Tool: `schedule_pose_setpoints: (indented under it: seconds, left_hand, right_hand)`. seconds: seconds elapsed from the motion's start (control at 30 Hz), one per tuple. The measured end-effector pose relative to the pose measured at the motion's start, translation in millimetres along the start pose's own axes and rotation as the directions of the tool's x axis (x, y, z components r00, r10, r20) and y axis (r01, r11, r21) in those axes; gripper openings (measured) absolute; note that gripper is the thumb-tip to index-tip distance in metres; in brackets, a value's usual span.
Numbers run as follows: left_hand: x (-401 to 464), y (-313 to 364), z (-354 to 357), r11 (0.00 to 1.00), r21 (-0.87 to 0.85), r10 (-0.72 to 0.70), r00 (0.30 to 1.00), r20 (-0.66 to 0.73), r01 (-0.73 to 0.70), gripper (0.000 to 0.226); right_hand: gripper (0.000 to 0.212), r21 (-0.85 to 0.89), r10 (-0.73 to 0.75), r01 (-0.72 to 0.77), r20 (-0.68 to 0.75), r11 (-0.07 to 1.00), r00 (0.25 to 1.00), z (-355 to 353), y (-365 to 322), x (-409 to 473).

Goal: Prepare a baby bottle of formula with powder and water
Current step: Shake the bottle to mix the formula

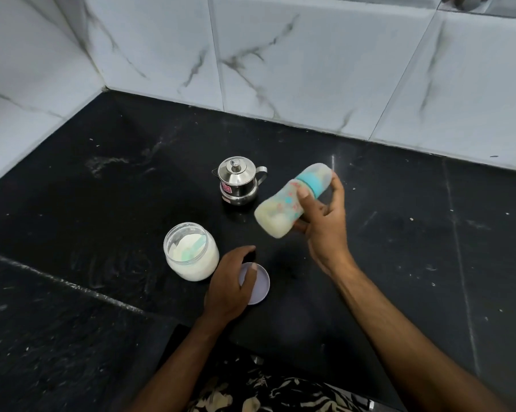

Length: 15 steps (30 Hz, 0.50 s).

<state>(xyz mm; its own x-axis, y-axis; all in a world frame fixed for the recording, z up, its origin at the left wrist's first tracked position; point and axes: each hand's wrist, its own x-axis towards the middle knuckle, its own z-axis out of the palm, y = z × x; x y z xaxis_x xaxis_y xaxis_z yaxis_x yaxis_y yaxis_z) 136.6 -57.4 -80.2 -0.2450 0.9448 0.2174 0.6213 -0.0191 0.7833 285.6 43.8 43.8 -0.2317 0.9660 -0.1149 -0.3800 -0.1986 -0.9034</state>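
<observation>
2 hands in view over a black worktop (102, 203).

Right hand (322, 221): grips the bottle (283, 208) round its middle, thumb across the near side, fingers curled behind; index finger reaches up past the teal collar. Bottle held clear of the worktop, tilted, base pointing down-left, capped top up-right. Bottle is blurred; pale milky liquid fills the lower part, coloured print on the wall.

Left hand (230, 283): palm down, fingers loosely bent, resting on the lid (259, 288). Thumb lies on the lid's face, fingers over its far edge. Whether it pinches the lid or merely touches it cannot be told.

Lid: round, pale lilac, flat on the worktop, just right of the jar.

Jar (191, 252): clear, open, upright, holding white powder with a teal scoop (191, 251) inside. Just beside the left hand.

Pot (239, 181): small steel, lidded with a knob, handle to the right, pink label on the side. Stands behind the jar, just left of the bottle's base.

Wall (310, 69): white marbled tiles behind the worktop.
</observation>
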Motion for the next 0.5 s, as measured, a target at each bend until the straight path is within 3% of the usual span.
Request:
schedule_pose_setpoints:
  seconds: [0.07, 0.17, 0.2, 0.3, 0.37, 0.43, 0.5]
  left_hand:
    - [-1, -4, 2, 1.0, 0.009, -0.008, 1.0, -0.002, 0.008, 0.038]
    - [-2, -10, 5, 0.996, -0.024, -0.088, 0.996, -0.006, 0.088, 0.044]
    - [-3, -11, 6, 0.997, -0.02, -0.077, 0.997, -0.009, 0.077, 0.045]
    - [-1, -6, 1, 1.0, 0.024, -0.011, 1.0, -0.011, 0.011, 0.04]
    - [1, -2, -1, 1.0, 0.015, 0.008, 1.0, 0.013, -0.008, 0.039]
    - [-1, -6, 1, 1.0, 0.03, -0.001, 1.0, -0.004, 0.001, 0.039]
    - [-3, -10, 4, 0.998, 0.026, -0.065, 0.998, -0.011, 0.066, 0.042]
  right_hand:
    - [0.073, -0.073, 0.02, -0.015, 0.079, 0.997, 0.997, 2, 5, -4]
    - [0.08, -0.279, 0.106, -0.009, 0.333, 0.96, 0.937, 4, 13, -16]
    - [0.081, -0.271, 0.093, 0.001, 0.335, 0.962, 0.937, 4, 12, -15]
    - [0.07, -0.067, 0.0, 0.007, 0.104, 0.998, 0.995, 6, 2, -1]
    - [0.062, 0.013, -0.027, 0.027, 0.034, 1.0, 0.999, 4, 0, 5]
    - [0.067, -0.049, 0.007, -0.002, 0.102, 0.999, 0.995, 4, 7, -2]
    - [0.075, -0.212, 0.077, -0.021, 0.263, 0.977, 0.962, 4, 15, -14]
